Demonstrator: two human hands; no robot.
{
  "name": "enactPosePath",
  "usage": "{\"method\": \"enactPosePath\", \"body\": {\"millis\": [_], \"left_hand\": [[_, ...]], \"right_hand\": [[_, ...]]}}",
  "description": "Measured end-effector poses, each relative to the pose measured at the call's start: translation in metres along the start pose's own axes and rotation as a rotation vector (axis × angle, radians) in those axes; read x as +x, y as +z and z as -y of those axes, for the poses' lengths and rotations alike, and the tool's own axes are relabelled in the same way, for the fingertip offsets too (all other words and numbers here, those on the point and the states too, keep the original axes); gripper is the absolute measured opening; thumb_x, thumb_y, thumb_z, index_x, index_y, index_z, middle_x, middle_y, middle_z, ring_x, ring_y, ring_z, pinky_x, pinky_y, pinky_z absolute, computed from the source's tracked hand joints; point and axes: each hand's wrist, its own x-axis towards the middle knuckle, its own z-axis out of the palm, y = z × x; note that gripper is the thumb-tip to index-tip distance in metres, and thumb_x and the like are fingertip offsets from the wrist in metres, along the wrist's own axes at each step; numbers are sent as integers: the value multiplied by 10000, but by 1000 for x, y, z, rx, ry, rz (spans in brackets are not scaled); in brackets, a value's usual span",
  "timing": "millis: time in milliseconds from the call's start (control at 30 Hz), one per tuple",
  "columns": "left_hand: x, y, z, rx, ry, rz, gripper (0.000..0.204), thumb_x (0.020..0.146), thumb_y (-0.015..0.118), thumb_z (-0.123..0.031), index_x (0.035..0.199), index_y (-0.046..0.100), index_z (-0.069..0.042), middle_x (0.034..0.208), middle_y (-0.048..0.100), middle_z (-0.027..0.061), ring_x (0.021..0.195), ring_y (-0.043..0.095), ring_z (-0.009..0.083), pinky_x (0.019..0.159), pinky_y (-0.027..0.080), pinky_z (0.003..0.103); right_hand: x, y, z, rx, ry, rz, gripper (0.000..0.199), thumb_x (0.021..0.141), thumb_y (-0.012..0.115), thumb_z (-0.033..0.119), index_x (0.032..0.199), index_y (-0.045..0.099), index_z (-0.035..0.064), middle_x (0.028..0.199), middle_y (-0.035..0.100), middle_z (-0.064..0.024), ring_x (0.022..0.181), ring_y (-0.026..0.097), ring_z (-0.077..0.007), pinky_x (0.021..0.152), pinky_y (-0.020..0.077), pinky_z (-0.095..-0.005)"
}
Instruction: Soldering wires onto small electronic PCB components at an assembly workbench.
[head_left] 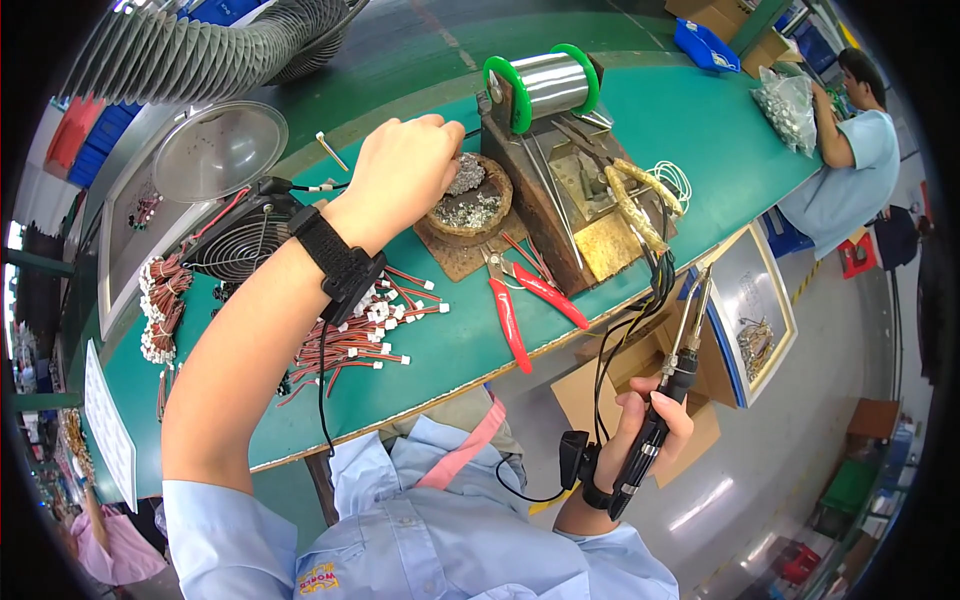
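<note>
**Two hands, one iron, one dross-filled dish**

Your left hand (405, 165) reaches across the green bench (700, 130) with its fingers bunched together at the rim of the single round dish (470, 205), pinching at the grey metal scraps piled in it; whether a scrap is actually between the fingertips cannot be told. One black wrist strap (338, 265) wraps that forearm, a cord hanging from it.

Your right hand (655, 415) is off the bench edge, down by your lap, closed around the one soldering iron (672, 385), its tip pointing upward.

On the bench you have one spool of solder wire (545, 85) with two green flanges, one pair of red-handled cutters (520, 295) lying just in front of the dish, and one small black fan (240, 240) to the left. Red-and-black wire leads with white connectors (365, 335) lie in a loose heap under your left wrist, too many to count. One other person (850, 150) works at the far right end.
</note>
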Motion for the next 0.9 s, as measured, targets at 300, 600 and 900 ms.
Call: {"method": "enactPosePath", "body": {"millis": [300, 600, 900], "left_hand": [[1, 1, 4, -161, -101, 109, 187, 722, 650, -134, 860, 571, -35, 801, 589, 116, 783, 584, 324, 683, 459, 415], [-43, -100, -22, -322, -138, -154, 92, 767, 623, -72, 789, 548, -25, 714, 546, 137, 669, 562, 317, 581, 440, 385], [-232, -148, -29, -191, -655, -215, 36, 828, 527, -3, 803, 537, 20, 663, 512, 94, 555, 466, 210, 548, 379, 301]], "right_hand": [[-2, 1, 1, 5, 17, -23, 253, 828, 562, 2, 1037, 460, 101, 866, 563, -150, 678, 528, -159, 630, 449, -256], [10, 10, 26, 285, -57, 102, 306, 808, 633, 99, 1067, 473, 71, 836, 571, -123, 642, 519, -165, 615, 429, -268], [19, 72, 33, -9, -83, 407, 421, 688, 700, 4, 1087, 571, 39, 917, 589, -119, 787, 567, -215, 704, 437, -292]]}}
